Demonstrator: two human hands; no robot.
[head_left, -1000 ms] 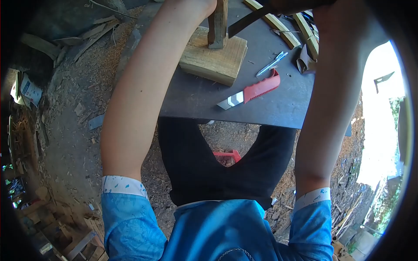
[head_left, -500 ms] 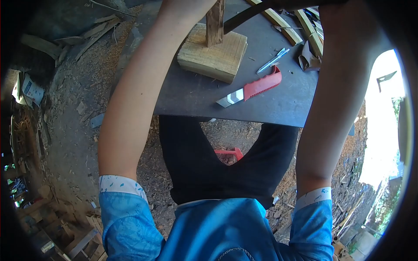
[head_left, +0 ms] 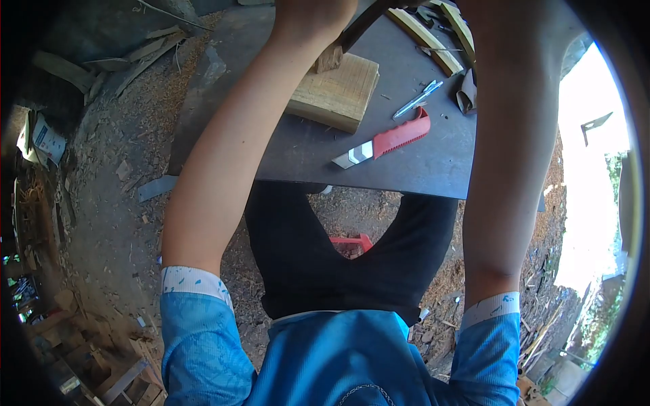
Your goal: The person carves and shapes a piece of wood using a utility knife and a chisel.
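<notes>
Grip: left hand [head_left: 315, 13] cropped by the top edge, closure cannot be told; right hand out of frame. Wooden stick [head_left: 329, 58]: lower end under the left hand, resting on wooden block [head_left: 335, 95], on dark table [head_left: 433, 169]. Red utility knife [head_left: 396, 141], pen [head_left: 420, 99]: beside the block.

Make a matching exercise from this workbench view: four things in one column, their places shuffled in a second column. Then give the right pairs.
Things
1. wooden block
2. utility knife
3. pen
4. red plastic item

Places
A. on the ground, below the table
B. nearest the table's front edge
C. farthest left on the table
D. just beyond the knife's red handle

Pairs: 1-C, 2-B, 3-D, 4-A
</notes>
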